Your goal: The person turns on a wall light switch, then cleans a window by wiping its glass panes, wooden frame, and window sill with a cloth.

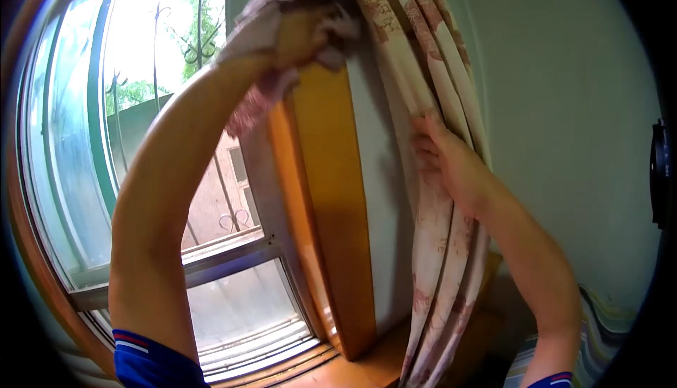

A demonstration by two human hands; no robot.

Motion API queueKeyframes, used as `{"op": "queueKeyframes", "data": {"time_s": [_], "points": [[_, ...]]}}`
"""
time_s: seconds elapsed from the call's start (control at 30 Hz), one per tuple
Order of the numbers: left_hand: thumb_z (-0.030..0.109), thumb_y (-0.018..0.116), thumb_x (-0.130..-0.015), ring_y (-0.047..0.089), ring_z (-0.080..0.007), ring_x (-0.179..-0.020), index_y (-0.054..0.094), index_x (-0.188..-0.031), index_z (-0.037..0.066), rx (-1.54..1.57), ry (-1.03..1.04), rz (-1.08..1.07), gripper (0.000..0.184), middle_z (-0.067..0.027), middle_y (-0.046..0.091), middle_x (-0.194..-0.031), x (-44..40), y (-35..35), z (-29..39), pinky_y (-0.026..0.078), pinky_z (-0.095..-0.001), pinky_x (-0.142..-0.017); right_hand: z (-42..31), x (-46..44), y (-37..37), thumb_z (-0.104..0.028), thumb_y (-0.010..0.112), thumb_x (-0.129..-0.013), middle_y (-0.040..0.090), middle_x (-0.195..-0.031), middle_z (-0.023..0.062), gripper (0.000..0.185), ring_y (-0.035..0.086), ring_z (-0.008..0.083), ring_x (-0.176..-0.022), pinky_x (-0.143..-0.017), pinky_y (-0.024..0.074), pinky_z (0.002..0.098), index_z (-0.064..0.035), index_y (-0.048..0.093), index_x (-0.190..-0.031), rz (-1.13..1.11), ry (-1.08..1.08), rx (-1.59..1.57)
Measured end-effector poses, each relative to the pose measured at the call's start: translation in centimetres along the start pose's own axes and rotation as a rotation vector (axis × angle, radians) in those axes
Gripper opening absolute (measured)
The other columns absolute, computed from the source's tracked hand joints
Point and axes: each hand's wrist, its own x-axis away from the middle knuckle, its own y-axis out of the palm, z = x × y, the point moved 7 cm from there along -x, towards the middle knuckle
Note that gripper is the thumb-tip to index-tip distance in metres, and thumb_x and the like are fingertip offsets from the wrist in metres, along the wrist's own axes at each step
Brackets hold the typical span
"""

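Observation:
My left hand (pixel 300 35) is raised high at the wooden window frame (pixel 328 176), blurred by motion, its fingers closed on a pinkish-grey cloth (pixel 257 106). Part of that cloth lies over the back of the hand, and a pink end hangs below the wrist. Lower and to the right, my right hand (pixel 448 155) grips the edge of a cream curtain (pixel 437 247) with reddish flower prints. The curtain hangs in gathered folds, drawn away from the frame. Some of the right fingers are hidden in the fabric.
On the left is a window (pixel 77 127) with metal bars (pixel 156 50) outside. A wooden sill (pixel 352 370) runs along the bottom. At right stands a pale wall (pixel 564 106) with a dark object (pixel 659 176) at its edge. Striped fabric (pixel 606 324) lies at the lower right.

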Motion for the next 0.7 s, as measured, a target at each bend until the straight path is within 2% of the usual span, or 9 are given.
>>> {"op": "queueKeyframes", "data": {"time_s": [0.1, 0.17, 0.3, 0.37, 0.5, 0.57, 0.6, 0.67, 0.7], "points": [[0.029, 0.064, -0.082, 0.067, -0.0335, -0.104, 0.068, -0.12, 0.012, 0.098, -0.04, 0.093, 0.042, -0.0131, 0.067, -0.122, -3.2, 4.3, -6.7, 0.051, -0.0444, -0.091, 0.3, 0.3, 0.0, -0.071, 0.03, -0.1, 0.025, -0.16, 0.0272, 0.09, 0.019, 0.0391, -0.152, -0.121, 0.02, 0.0507, -0.0035, 0.024, -0.158, -0.052, -0.034, 0.032], [0.025, 0.053, -0.088, 0.057, -0.035, -0.112, 0.066, -0.11, 0.011, -0.085, -0.064, -0.098, 0.03, -0.0138, 0.064, -0.115, -5.1, 5.1, -7.9, 0.044, -0.0499, -0.101, 1.1, 0.2, -0.1, -0.072, 0.029, -0.1, 0.024, -0.16, 0.0276, 0.09, 0.018, 0.0399, -0.152, -0.121, 0.0199, 0.0514, -0.0031, 0.023, -0.158, -0.102, -0.061, 0.031], [0.026, 0.053, -0.089, 0.055, -0.0368, -0.114, 0.069, -0.112, 0.014, 0.01, -0.163, 0.012, 0.031, -0.0145, 0.063, -0.117, -6.6, 8.6, -11.8, 0.043, -0.0488, -0.102, 1.8, -0.1, 0.0, -0.075, 0.029, -0.098, 0.022, -0.16, 0.0287, 0.095, 0.016, 0.0408, -0.152, -0.121, 0.0192, 0.0534, -0.003, 0.021, -0.159, -0.185, -0.081, 0.022], [0.026, 0.057, -0.09, 0.06, -0.0347, -0.12, 0.061, -0.131, 0.01, -0.252, -0.25, -0.075, 0.044, -0.0139, 0.058, -0.139, -6.8, 9.4, -13.2, 0.046, -0.042, -0.105, 2.3, -0.1, -0.1, -0.078, 0.03, -0.095, 0.021, -0.16, 0.0291, 0.099, 0.015, 0.0408, -0.152, -0.121, 0.0174, 0.0545, -0.0027, 0.02, -0.159, -0.201, -0.091, -0.012], [0.029, 0.056, -0.091, 0.059, -0.0344, -0.119, 0.063, -0.129, 0.013, -0.594, -0.074, -0.219, 0.042, -0.0123, 0.055, -0.143, -6.2, 9.0, -8.1, 0.045, -0.0428, -0.105, 3.8, -0.3, -0.8, -0.078, 0.029, -0.095, 0.02, -0.16, 0.0298, 0.099, 0.014, 0.042, -0.152, -0.121, 0.0168, 0.0554, -0.0022, 0.02, -0.158, -0.216, -0.127, -0.047], [0.028, 0.055, -0.092, 0.061, -0.0352, -0.116, 0.065, -0.127, 0.015, -0.242, -0.053, -0.307, 0.039, -0.013, 0.057, -0.14, -6.2, 4.9, -3.6, 0.046, -0.0439, -0.103, 4.7, -0.2, -1.4, -0.076, 0.028, -0.097, 0.019, -0.16, 0.0306, 0.098, 0.014, 0.0432, -0.152, -0.121, 0.0164, 0.0563, -0.001, 0.019, -0.158, -0.158, -0.103, -0.063], [0.028, 0.055, -0.092, 0.061, -0.0352, -0.116, 0.065, -0.127, 0.015, -0.241, -0.053, -0.307, 0.039, -0.013, 0.057, -0.14, -6.3, 6.2, -5.4, 0.046, -0.0439, -0.103, 4.8, -0.1, -1.4, -0.076, 0.028, -0.097, 0.019, -0.16, 0.0306, 0.098, 0.014, 0.0432, -0.152, -0.121, 0.0164, 0.0563, -0.001, 0.019, -0.158, -0.157, -0.101, -0.063], [0.026, 0.054, -0.092, 0.061, -0.0358, -0.113, 0.067, -0.123, 0.015, -0.2, -0.008, 0.064, 0.035, -0.0146, 0.063, -0.127, -8.0, 3.5, -5.0, 0.047, -0.044, -0.101, 4.5, 0.5, -1.7, -0.075, 0.026, -0.098, 0.019, -0.16, 0.0315, 0.096, 0.014, 0.0438, -0.152, -0.12, 0.0166, 0.0568, 0.0006, 0.019, -0.158, -0.126, -0.12, -0.037], [0.021, 0.055, -0.092, 0.061, -0.0374, -0.111, 0.067, -0.118, 0.009, -0.213, -0.279, -0.035, 0.031, -0.0188, 0.066, -0.116, -7.4, 4.1, -7.0, 0.047, -0.0441, -0.1, 4.5, 0.7, -1.7, -0.075, 0.026, -0.098, 0.019, -0.16, 0.0315, 0.096, 0.014, 0.0438, -0.152, -0.12, 0.0166, 0.0568, 0.0006, 0.019, -0.158, -0.126, -0.109, -0.037]]}}
